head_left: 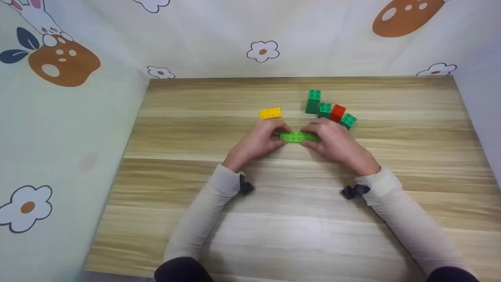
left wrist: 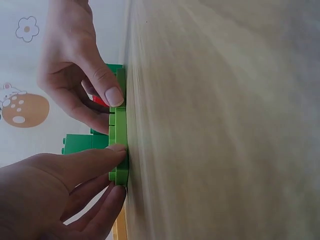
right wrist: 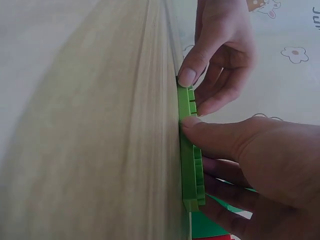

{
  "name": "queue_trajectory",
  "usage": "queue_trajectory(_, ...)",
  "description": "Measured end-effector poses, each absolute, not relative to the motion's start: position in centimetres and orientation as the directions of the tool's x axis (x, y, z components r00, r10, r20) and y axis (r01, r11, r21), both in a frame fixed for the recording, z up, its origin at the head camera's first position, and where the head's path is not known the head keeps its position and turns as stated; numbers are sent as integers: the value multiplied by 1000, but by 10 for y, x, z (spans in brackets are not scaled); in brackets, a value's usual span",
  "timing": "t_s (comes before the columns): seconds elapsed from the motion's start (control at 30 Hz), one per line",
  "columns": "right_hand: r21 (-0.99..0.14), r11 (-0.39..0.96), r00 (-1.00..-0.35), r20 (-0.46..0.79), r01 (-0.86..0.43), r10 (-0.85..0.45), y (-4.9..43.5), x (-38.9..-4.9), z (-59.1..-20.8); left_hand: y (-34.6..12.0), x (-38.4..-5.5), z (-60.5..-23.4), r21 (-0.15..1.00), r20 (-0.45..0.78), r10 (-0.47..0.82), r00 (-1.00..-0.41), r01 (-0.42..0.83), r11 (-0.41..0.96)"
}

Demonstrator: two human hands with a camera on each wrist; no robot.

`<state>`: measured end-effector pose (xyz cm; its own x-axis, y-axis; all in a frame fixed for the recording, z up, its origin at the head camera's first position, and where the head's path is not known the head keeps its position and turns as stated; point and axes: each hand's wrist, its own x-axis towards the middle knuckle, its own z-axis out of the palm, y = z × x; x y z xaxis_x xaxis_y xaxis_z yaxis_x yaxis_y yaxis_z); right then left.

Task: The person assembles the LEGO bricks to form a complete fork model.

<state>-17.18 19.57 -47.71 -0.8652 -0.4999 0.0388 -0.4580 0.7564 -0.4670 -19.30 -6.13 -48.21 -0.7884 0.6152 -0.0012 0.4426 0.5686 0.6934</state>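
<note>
A low, light green building brick (head_left: pixel 293 136) with studs on top lies flat on the wooden table, lengthwise from left to right. My left hand (head_left: pixel 260 139) pinches its left end between thumb and fingers. Farther along, my right hand (head_left: pixel 332 139) grips the same green row and covers part of its right side. In the left wrist view the green row (left wrist: pixel 121 125) shows its long side, with both thumbs against it. The right wrist view shows the row (right wrist: pixel 187 170) down on the tabletop. Whether it is one brick or two end to end, I cannot tell.
Behind my left hand lies a yellow brick (head_left: pixel 270 113). Beyond my right hand stand a tall dark green brick stack (head_left: pixel 313 102), a green brick (head_left: pixel 325 108), a red brick (head_left: pixel 338 112) and another green brick (head_left: pixel 348 120). A patterned wall covering (head_left: pixel 211 47) borders the table's back.
</note>
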Motion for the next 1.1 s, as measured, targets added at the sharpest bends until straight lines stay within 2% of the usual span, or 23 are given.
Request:
queue_trajectory(0.27, -491, 731, -851, 44, -474, -523, 196, -173, -478, -63, -193, -484, 704, -11, 607, -795, 425, 570)
queue_trajectory(0.47, -510, 700, -844, 105, -500, -526, 206, -172, -477, -63, -192, -484, 707, -9, 611, -791, 428, 564)
queue_trajectory(0.67, -547, 674, -862, 225, -497, -454, 226, -172, -471, -63, -193, -485, 729, -22, 613, -790, 407, 550)
queue_trajectory(0.83, -531, 697, -876, 317, -482, -364, 243, -174, -466, -62, -193, -486, 761, -15, 611, -791, 388, 521)
queue_trajectory(0.97, -498, 757, -902, 313, -422, -297, 258, -175, -464, -63, -193, -487, 758, -19, 609, -793, 385, 526)
queue_trajectory(1.1, -487, 799, -933, 247, -353, -261, 271, -176, -462, -63, -193, -487, 753, -26, 602, -798, 381, 537)
